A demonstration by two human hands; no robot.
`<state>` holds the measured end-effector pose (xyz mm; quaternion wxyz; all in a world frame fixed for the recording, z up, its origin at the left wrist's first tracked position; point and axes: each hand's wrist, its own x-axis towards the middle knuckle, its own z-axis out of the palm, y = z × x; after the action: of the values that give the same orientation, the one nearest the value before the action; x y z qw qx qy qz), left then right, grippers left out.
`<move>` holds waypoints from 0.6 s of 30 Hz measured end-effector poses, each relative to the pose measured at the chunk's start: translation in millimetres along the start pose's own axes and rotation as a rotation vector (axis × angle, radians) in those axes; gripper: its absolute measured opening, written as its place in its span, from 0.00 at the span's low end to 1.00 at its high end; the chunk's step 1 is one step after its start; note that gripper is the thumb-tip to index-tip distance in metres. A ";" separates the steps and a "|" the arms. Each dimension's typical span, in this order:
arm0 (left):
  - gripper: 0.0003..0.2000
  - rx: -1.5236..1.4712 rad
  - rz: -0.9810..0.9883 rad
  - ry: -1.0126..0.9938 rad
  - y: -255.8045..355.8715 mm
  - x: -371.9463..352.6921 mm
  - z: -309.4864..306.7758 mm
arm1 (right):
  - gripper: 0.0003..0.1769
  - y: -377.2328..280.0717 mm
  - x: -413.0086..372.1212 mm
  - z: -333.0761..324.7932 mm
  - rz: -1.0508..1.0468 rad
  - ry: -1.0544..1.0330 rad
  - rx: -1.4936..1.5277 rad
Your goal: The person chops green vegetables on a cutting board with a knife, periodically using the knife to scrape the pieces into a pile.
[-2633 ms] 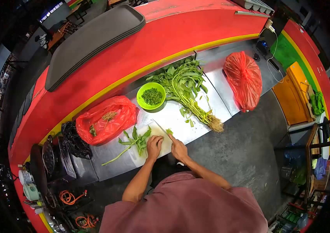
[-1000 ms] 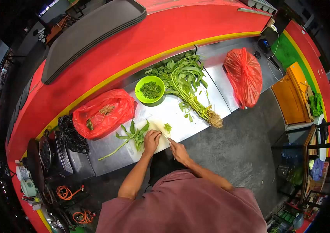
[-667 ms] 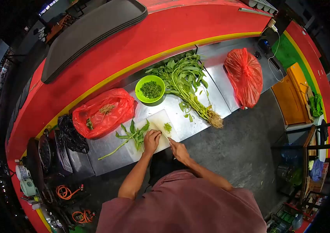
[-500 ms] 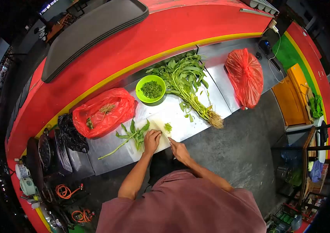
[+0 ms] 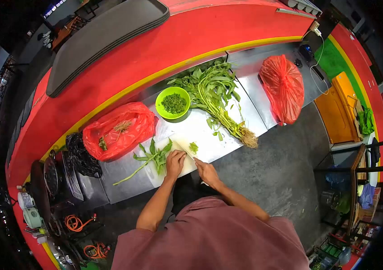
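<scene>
A knife (image 5: 185, 150) is gripped by its handle in the right hand (image 5: 207, 173), whose fingers are wrapped closely around it; its blade is pointed away from that hand, forward and to the left, its long axis laid slantwise over the pale cutting board (image 5: 189, 165). By the left hand (image 5: 175, 163), just beside the blade, the fingers are kept bent and close together over the board; whether anything is pinched beneath them cannot be told. A small heap of chopped greens (image 5: 193, 147) is seen just beyond the blade, ahead of the right hand. Just left of the left hand, a leafy sprig (image 5: 159, 158) is laid partly on the board, its long stem pointed leftward and toward the person, with its end on the metal table (image 5: 121, 170). Straight ahead of the left hand, a lime-green bowl (image 5: 171, 116) is partly filled with finely chopped leaves (image 5: 173, 103). Forward of the right hand, a large bunch of greens (image 5: 214, 94) is stretched slantwise, its roots (image 5: 248, 137) pointed nearer and rightward. Forward and left of the left hand, dry roots (image 5: 122, 126) and a leafy scrap (image 5: 103, 143) are held in an open red bag (image 5: 133, 140).
</scene>
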<state>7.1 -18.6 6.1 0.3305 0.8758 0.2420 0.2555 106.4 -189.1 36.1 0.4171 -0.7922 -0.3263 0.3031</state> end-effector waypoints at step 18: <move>0.07 -0.012 -0.035 -0.028 -5.9 -2.7 2.9 | 0.20 0.5 18.0 18.3 0.027 0.035 -0.044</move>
<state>5.3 -17.5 -0.6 0.3435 0.8729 0.2510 0.2390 103.6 -166.9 23.4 0.4012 -0.8105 -0.3151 0.2877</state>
